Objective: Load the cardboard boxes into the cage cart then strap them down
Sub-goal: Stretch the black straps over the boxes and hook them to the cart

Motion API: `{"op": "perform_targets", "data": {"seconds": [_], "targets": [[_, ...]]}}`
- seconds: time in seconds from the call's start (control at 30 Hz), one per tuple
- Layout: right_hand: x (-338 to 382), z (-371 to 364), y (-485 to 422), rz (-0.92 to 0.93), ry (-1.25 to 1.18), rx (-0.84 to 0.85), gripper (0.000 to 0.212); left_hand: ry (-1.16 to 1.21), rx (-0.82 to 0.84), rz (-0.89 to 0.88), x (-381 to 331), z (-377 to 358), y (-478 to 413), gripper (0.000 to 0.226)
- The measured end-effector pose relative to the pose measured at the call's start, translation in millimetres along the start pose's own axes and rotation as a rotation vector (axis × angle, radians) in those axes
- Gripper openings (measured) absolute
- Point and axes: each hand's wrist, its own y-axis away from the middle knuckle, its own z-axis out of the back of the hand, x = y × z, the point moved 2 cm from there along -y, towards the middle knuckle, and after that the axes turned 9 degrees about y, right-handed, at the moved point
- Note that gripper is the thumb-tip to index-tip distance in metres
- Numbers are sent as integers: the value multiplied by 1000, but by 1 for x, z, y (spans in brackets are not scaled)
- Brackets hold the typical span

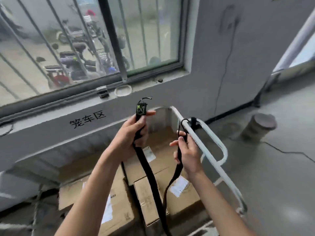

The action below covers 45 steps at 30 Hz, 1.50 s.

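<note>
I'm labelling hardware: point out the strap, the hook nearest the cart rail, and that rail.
Strap [150,176]: head view, wide middle.
Hook [182,121]: head view, curved top.
Cart rail [207,153]: head view, white top bar.

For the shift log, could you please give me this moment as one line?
phase: strapping | left hand: grips strap | right hand: holds hook at cart rail | boxes: loaded

We lose the black strap [148,174] where it drops past the near edge. Our forearms [95,193], themselves cut off there, cover parts of the cardboard boxes [184,193]. The cage cart [211,155] smears to a blur along its left side.
</note>
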Motion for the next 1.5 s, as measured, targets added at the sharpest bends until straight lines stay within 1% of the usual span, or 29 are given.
{"op": "perform_targets", "data": {"seconds": [0.1,0.23,0.33,0.43,0.53,0.67,0.73,0.8,0.93,1.1,1.27,1.33,1.4,1.5], "targets": [[-58,31,15,-211,33,-187,17,34,7,146,54,16,-12,30],[-132,66,52,-409,72,-384,15,114,9,358,142,32,-1,37],[-176,88,59,-498,20,-497,15,154,-9,471,194,46,11,41],[-213,101,42,-543,-37,-571,15,159,-32,540,227,56,14,31],[-250,103,13,-564,-37,-582,12,122,-39,589,250,66,13,28],[-301,96,-33,-567,-14,-509,15,146,-81,607,273,81,7,28],[-321,94,-54,-577,-23,-475,16,171,-117,610,286,87,4,33],[-333,95,-77,-579,-47,-488,14,204,-147,610,295,91,0,35],[-335,109,-116,-611,-136,-565,11,230,-197,643,309,92,-4,33],[-334,132,-141,-624,-262,-624,10,256,-225,675,319,95,-8,35],[-344,130,-136,-659,-349,-687,13,268,-268,673,323,90,-11,34],[-343,125,-126,-637,-370,-701,15,258,-291,670,323,87,-11,34],[-337,121,-115,-594,-357,-704,16,254,-306,667,321,83,-10,34],[-323,110,-92,-617,-151,-618,22,292,-328,664,312,78,-4,34]]}}
